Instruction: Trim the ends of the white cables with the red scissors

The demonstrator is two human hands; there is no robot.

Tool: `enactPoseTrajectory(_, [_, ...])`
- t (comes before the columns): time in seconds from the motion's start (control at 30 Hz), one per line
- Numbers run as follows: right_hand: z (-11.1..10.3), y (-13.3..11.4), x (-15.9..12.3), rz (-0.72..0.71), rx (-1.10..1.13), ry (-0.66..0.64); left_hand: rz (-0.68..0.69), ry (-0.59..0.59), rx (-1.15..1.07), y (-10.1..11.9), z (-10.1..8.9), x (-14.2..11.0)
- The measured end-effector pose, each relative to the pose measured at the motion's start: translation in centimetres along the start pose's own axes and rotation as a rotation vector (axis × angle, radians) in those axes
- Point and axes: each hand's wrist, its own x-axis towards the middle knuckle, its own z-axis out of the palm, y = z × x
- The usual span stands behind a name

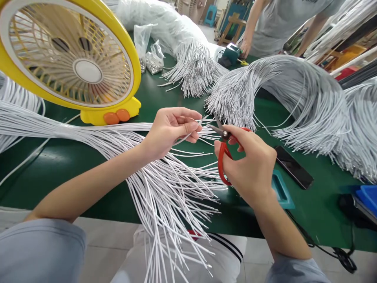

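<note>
My left hand (176, 129) pinches a thin white cable (183, 139) between thumb and fingers, its end pointing right. In my right hand (250, 163) are red-handled scissors (224, 153), with the blades parted beside the cable's end. Whether the blades touch the cable I cannot tell. Under my left forearm a bundle of white cables (159, 192) fans out, its loose ends hanging over the table's front edge onto my lap. Toward the left the bundle is gathered tightly together.
A yellow fan (134, 70) stands at the left. More cable bundles (309, 78) arch along the right and back. A phone (294, 167) and a teal tray (290, 200) lie right of my hand. Behind the green table (326, 208), another person (279, 27) stands near a tape dispenser (231, 53).
</note>
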Motion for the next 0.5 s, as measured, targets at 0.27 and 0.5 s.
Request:
enactPoseTrajectory(0.27, [-0.73,-0.08,0.28,0.091,0.108,-0.026,-0.026,-0.057,-0.096,0.28,0.08,-0.22])
enactPoseTrajectory(0.5, [-1.04,-0.58,0.47,0.287,0.436,-0.192,-0.037,-0.073,-0.078,0.15,-0.03,-0.18])
